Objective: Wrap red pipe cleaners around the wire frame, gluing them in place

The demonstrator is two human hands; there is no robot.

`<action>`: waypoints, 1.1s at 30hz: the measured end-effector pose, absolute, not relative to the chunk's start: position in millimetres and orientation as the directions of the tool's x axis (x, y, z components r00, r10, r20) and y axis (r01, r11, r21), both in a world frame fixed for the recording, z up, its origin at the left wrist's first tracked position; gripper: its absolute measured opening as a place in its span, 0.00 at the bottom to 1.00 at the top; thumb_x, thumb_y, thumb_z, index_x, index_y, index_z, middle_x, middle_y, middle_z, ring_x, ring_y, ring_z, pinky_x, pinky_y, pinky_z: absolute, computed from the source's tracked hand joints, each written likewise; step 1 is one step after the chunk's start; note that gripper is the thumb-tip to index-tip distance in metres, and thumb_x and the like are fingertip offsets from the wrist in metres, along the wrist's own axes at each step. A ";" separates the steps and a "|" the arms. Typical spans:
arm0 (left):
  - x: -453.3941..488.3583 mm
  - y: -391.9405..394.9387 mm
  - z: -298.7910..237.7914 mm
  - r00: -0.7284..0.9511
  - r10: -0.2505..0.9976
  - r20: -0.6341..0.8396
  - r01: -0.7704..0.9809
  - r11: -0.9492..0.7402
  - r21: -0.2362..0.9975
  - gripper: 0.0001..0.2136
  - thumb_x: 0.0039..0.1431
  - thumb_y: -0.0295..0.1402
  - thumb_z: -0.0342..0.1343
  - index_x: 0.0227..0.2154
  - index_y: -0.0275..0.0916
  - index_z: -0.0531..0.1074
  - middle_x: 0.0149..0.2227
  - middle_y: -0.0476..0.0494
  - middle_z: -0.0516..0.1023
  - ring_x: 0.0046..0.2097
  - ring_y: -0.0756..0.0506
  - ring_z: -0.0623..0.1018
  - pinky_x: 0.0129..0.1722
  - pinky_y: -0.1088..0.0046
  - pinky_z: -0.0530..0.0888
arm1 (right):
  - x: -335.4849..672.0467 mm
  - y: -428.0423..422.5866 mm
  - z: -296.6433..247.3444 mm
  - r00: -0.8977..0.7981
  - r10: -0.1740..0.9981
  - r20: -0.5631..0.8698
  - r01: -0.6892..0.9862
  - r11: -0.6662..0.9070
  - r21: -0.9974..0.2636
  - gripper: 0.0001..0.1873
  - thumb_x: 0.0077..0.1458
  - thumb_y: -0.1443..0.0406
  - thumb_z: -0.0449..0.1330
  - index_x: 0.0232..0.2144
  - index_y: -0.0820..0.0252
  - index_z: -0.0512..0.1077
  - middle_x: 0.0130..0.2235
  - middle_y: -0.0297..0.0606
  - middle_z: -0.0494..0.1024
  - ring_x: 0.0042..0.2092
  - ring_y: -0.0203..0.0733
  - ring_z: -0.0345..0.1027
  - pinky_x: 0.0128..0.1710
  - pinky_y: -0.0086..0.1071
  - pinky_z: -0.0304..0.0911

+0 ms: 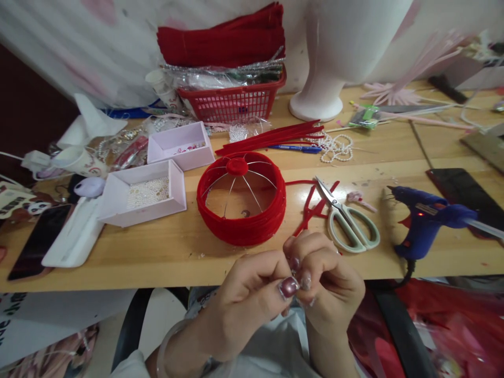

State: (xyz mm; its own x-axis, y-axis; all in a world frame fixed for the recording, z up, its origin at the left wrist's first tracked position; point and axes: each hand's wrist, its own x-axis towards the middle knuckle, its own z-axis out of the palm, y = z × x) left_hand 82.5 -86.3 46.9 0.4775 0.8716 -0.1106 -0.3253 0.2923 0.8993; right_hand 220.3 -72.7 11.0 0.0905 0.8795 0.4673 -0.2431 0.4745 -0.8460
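Observation:
My left hand (252, 294) and my right hand (328, 278) meet in front of the table's near edge, fingertips pinched together. Whatever sits between them is too small and too covered to make out. Just beyond them stands a round red velvety frame (242, 231), with thin metal wires running from its rim to a red disc (237, 167). Red strips (311, 207) lie to its right, partly under open-bladed scissors (346, 220) with pale green handles. A blue glue gun (423, 215) with a small red light rests farther right.
Two white boxes, one with pearl beads (148, 191) and one with pink gems (191, 148), stand left of the frame. Behind are a red basket (236, 100), red strips (271, 137), a blue pen (297, 149), a pearl string (336, 147) and a white stand (317, 100). Phones (39, 241) lie at both sides.

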 end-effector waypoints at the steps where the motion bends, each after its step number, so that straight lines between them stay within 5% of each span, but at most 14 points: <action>1: 82.8 -86.8 48.0 0.471 0.876 -0.107 -0.322 0.284 0.903 0.18 0.69 0.44 0.55 0.25 0.41 0.64 0.23 0.53 0.60 0.27 0.50 0.61 0.28 0.70 0.60 | 220.5 -73.6 11.2 0.095 0.886 0.453 -0.275 0.461 -0.844 0.09 0.60 0.62 0.69 0.29 0.55 0.73 0.29 0.31 0.71 0.32 0.36 0.66 0.33 0.33 0.62; 6: 82.4 -88.7 54.3 0.387 0.922 -0.022 -0.194 0.105 0.975 0.19 0.71 0.42 0.53 0.25 0.41 0.60 0.25 0.53 0.58 0.28 0.50 0.59 0.29 0.70 0.58 | 227.8 -82.7 16.6 0.034 0.924 0.381 -0.301 0.373 -0.878 0.14 0.59 0.55 0.69 0.41 0.54 0.75 0.36 0.35 0.73 0.38 0.40 0.68 0.37 0.34 0.67; 10: 76.2 -87.0 59.5 0.323 0.940 0.107 0.043 -0.128 0.991 0.15 0.72 0.33 0.51 0.27 0.41 0.60 0.25 0.54 0.59 0.28 0.52 0.61 0.30 0.71 0.59 | 237.0 -89.5 26.8 -0.066 0.922 0.381 -0.077 0.376 -0.924 0.04 0.63 0.64 0.65 0.41 0.55 0.76 0.37 0.35 0.75 0.41 0.38 0.69 0.42 0.32 0.67; 16: 65.5 -82.8 67.2 0.358 0.912 0.199 0.304 -0.316 0.899 0.12 0.70 0.27 0.51 0.29 0.41 0.61 0.26 0.55 0.62 0.29 0.53 0.65 0.30 0.74 0.61 | 240.5 -92.7 41.3 -0.110 0.902 0.417 0.129 0.429 -0.894 0.08 0.64 0.74 0.60 0.40 0.56 0.76 0.36 0.32 0.77 0.39 0.33 0.71 0.36 0.28 0.66; 21: 65.4 -83.3 64.9 0.343 0.921 0.186 0.307 -0.297 0.904 0.10 0.69 0.25 0.51 0.30 0.41 0.62 0.27 0.56 0.64 0.29 0.54 0.66 0.30 0.77 0.62 | 236.7 -93.0 42.9 -0.087 0.889 0.449 0.207 0.457 -0.865 0.09 0.64 0.76 0.58 0.38 0.58 0.73 0.37 0.31 0.75 0.40 0.31 0.71 0.39 0.26 0.66; 33: 64.6 -88.3 55.2 0.310 0.951 -0.008 0.088 -0.021 0.996 0.14 0.72 0.40 0.53 0.29 0.41 0.67 0.26 0.55 0.65 0.29 0.53 0.65 0.30 0.75 0.62 | 233.3 -97.1 35.7 -0.090 0.923 0.373 0.157 0.383 -0.910 0.08 0.69 0.71 0.55 0.40 0.55 0.72 0.39 0.32 0.73 0.42 0.33 0.69 0.42 0.28 0.65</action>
State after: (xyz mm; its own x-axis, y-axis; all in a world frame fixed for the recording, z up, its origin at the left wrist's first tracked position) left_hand 64.6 -88.3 55.2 0.3104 0.9506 -0.0077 0.0879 -0.0206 0.9959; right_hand 233.3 -97.1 35.7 -0.0902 0.9234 0.3732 0.1570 0.3832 -0.9102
